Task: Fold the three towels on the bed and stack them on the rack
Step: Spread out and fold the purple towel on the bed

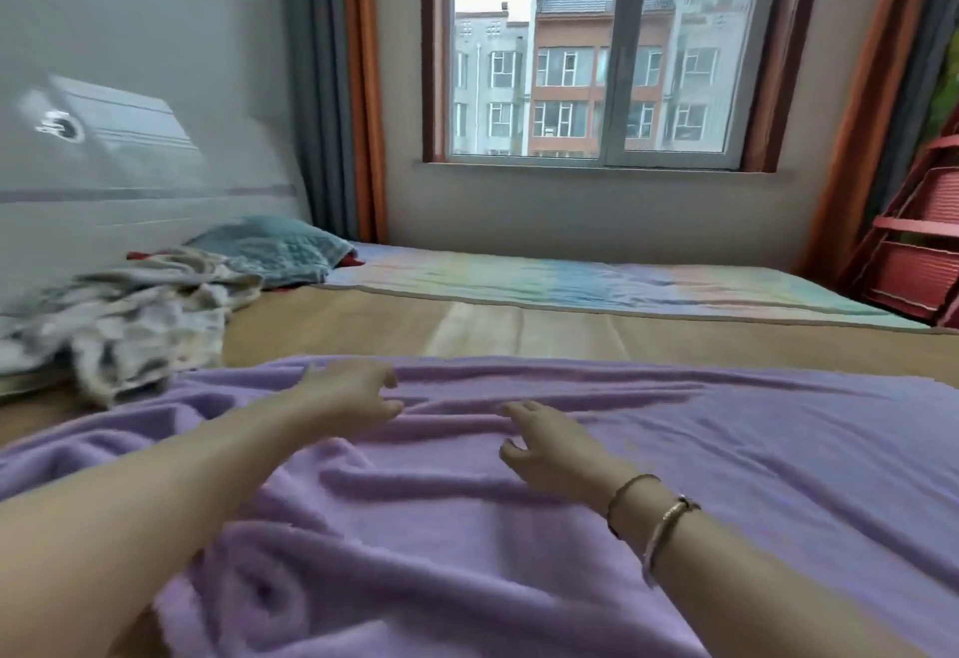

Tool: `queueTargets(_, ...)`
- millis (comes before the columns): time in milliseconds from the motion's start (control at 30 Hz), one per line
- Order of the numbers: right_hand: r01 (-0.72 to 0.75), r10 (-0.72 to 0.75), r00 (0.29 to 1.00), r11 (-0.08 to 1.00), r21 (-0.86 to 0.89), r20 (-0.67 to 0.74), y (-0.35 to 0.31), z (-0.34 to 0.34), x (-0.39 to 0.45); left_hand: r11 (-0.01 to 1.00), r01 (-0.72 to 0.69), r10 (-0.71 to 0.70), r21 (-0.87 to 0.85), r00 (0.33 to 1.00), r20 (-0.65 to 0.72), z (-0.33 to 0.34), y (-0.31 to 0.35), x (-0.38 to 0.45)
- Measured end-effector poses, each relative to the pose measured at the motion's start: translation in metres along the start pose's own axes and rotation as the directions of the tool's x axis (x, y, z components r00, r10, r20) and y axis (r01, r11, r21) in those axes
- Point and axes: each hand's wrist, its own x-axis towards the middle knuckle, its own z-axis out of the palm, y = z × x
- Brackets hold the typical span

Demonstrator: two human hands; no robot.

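Bed carries rumpled purple towel; left hand and right hand loosely spread upon it (gripping nothing). Smooth outward before folding.

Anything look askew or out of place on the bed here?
The purple towel lies spread but heavily wrinkled under both hands, and a patterned cloth sits crumpled in a heap at the left. Nothing looks damaged or spilled.
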Motion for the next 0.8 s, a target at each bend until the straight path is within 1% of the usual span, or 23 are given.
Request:
queueTargets(67, 0.067, -0.067, 0.998, 0.997, 0.037, -0.003, -0.064, 0.02, 0.013, 0.995, 0.104, -0.104, -0.007, 0.993, -0.052, -0.012, -0.07, -0.038)
queueTargets(100, 0.099, -0.099, 0.995, 0.993, 0.057, -0.006, -0.09, 0.027, 0.018, 0.988, 0.15, -0.151, -0.029, 0.986, -0.065, -0.016, -0.094, -0.051)
queueTargets(200, 0.198, -0.192, 0.98, 0.971, 0.136, -0.057, -0.175, 0.047, 0.036, 0.947, 0.307, -0.312, -0.097, 0.949, -0.047, -0.015, -0.18, -0.084)
queueTargets(233, 0.213, -0.202, 0.976, 0.962, 0.173, -0.077, -0.2, 0.051, 0.04, 0.926, 0.34, -0.347, -0.164, 0.938, -0.02, -0.006, -0.213, -0.084)
queueTargets(267, 0.215, -0.2, 0.975, 0.956, 0.201, -0.093, -0.223, 0.054, 0.045, 0.916, 0.345, -0.348, -0.202, 0.937, 0.02, 0.005, -0.242, -0.083)
queueTargets(300, 0.199, -0.184, 0.979, 0.958, 0.207, -0.089, -0.243, 0.057, 0.049, 0.908, 0.357, -0.36, -0.222, 0.933, 0.026, 0.022, -0.274, -0.081)
queueTargets(333, 0.183, -0.174, 0.982, 0.969, 0.167, -0.069, -0.26, 0.061, 0.053, 0.909, 0.338, -0.344, -0.244, 0.939, 0.02, 0.026, -0.286, -0.093)
queueTargets(400, 0.175, -0.175, 0.984, 0.985, 0.007, -0.022, -0.28, 0.071, 0.058, 0.936, 0.293, -0.293, -0.196, 0.956, 0.028, 0.01, -0.273, -0.132)
queueTargets(433, 0.173, -0.174, 0.985, 0.983, -0.053, -0.005, -0.285, 0.075, 0.057, 0.949, 0.226, -0.238, -0.218, 0.971, -0.026, 0.01, -0.269, -0.14)
queueTargets(500, 0.174, -0.176, 0.984, 0.979, -0.107, -0.007, -0.292, 0.082, 0.051, 0.963, 0.148, -0.178, -0.225, 0.977, -0.117, 0.017, -0.267, -0.143)
queueTargets(567, 0.217, -0.24, 0.968, 0.947, -0.236, -0.073, -0.291, 0.087, 0.041, 0.978, 0.169, -0.189, -0.12, 0.964, -0.185, 0.023, -0.267, -0.138)
queueTargets(600, 0.246, -0.291, 0.951, 0.914, -0.324, -0.099, -0.289, 0.087, 0.037, 0.978, 0.207, -0.208, -0.028, 0.956, -0.205, 0.021, -0.264, -0.138)
queueTargets(633, 0.25, -0.309, 0.947, 0.882, -0.399, -0.088, -0.285, 0.087, 0.034, 0.966, 0.243, -0.212, 0.084, 0.939, -0.27, 0.017, -0.262, -0.139)
queueTargets(667, 0.228, -0.284, 0.957, 0.859, -0.459, -0.057, -0.281, 0.085, 0.031, 0.948, 0.265, -0.194, 0.174, 0.918, -0.346, 0.012, -0.259, -0.141)
queueTargets(700, 0.201, -0.243, 0.97, 0.838, -0.507, -0.017, -0.278, 0.082, 0.029, 0.938, 0.267, -0.161, 0.222, 0.901, -0.403, 0.009, -0.257, -0.142)
queueTargets(733, 0.178, -0.209, 0.978, 0.829, -0.531, 0.001, -0.277, 0.078, 0.027, 0.937, 0.278, -0.166, 0.212, 0.887, -0.43, 0.005, -0.257, -0.143)
queueTargets(767, 0.171, -0.199, 0.98, 0.84, -0.515, 0.001, -0.276, 0.075, 0.025, 0.934, 0.315, -0.223, 0.166, 0.881, -0.417, 0.004, -0.26, -0.142)
queueTargets(800, 0.192, -0.225, 0.974, 0.875, -0.445, -0.023, -0.277, 0.072, 0.025, 0.924, 0.365, -0.296, 0.113, 0.87, -0.394, 0.006, -0.265, -0.14)
